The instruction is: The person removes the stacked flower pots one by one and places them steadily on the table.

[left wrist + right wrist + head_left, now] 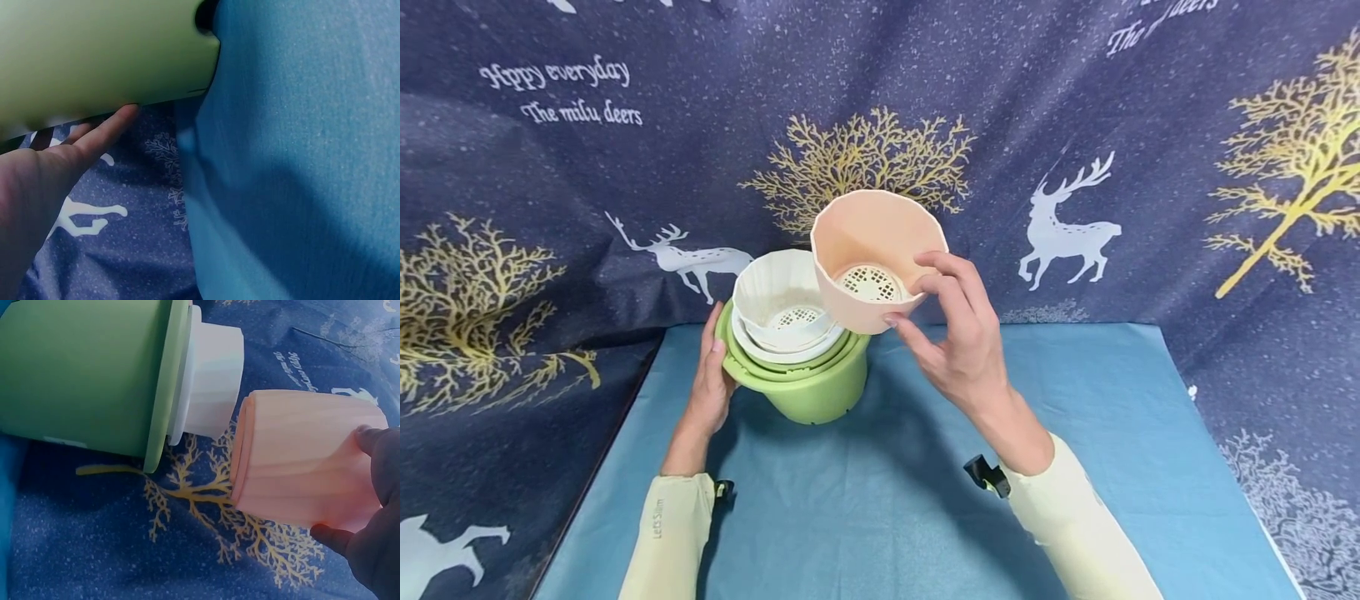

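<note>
My right hand [966, 333] pinches the near right rim of a peach flower pot [880, 229] with a holed bottom, thumb outside and fingertips inside. The peach pot is up in the air; in the right wrist view its base faces the white pot [215, 381]. That white flower pot [778, 287], also with a holed bottom, sits inside a nested stack of white and green pots. The outermost is a large green pot [816, 396]. My left hand [707, 387] touches its left side, and in the left wrist view a straight finger [103, 134] lies against its wall.
A blue cloth [865, 517] covers the table under the green pot. Behind it hangs a dark blue curtain [700, 158] printed with deer and golden trees. Black wrist straps [985, 475] show at both sleeves.
</note>
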`<action>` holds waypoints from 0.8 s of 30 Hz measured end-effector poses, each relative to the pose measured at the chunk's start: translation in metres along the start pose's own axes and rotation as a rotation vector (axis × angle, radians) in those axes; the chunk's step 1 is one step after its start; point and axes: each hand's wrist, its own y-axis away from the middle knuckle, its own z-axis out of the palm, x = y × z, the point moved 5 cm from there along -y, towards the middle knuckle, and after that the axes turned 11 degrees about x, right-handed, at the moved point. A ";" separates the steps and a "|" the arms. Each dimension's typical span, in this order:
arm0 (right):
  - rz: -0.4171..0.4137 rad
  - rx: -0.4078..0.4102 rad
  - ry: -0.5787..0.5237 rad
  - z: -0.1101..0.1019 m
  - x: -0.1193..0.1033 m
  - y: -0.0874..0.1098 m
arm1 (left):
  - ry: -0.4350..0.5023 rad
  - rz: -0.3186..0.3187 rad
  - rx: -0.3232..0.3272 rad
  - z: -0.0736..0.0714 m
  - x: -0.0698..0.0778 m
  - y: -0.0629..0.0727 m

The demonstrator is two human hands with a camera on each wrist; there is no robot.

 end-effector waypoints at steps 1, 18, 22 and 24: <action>0.004 0.001 0.006 -0.001 0.001 0.001 | 0.001 0.000 0.000 0.000 0.000 0.000; 0.059 -0.012 0.075 -0.016 0.017 0.012 | 0.000 0.005 0.001 0.002 -0.002 -0.002; 0.067 -0.011 0.086 -0.018 0.021 0.017 | -0.015 -0.001 0.011 0.000 -0.002 -0.001; 0.071 -0.010 0.090 -0.018 0.022 0.020 | -0.023 -0.007 0.012 -0.002 -0.001 0.000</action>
